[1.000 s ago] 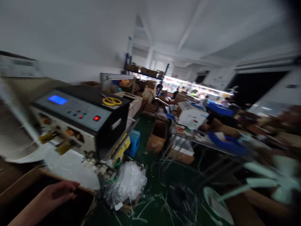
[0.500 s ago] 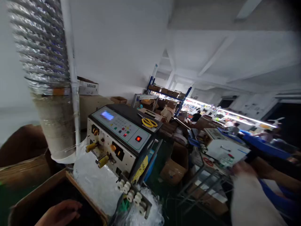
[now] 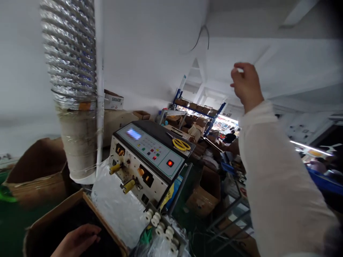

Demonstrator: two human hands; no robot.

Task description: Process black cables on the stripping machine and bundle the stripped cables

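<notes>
My left hand (image 3: 77,240) hovers over the dark inside of a cardboard box (image 3: 55,210), fingers loosely curved, with a gap to the thumb. Nothing shows in it against the black. High on the right, my right hand (image 3: 248,85) is raised in a white sleeve, fingers curled in and the thumb close to the index finger. I see nothing in its grasp. A thin dark wire (image 3: 199,38) arcs in the air left of that hand, apart from it. Beyond the box stands a machine (image 3: 150,151) with a lit display, yellow knobs and white rollers (image 3: 160,228).
Yellow-handled scissors (image 3: 181,144) lie on top of the machine. Clear plastic sheeting (image 3: 118,203) covers the area before it. At left rises a foil duct (image 3: 71,53) beside a white pipe. An open carton (image 3: 205,192) and a metal frame (image 3: 230,217) stand at right.
My right hand has swung up from the lower right to above the far shelving. A dark wire now shows in the air. The view has shifted left; my left hand stays over the box.
</notes>
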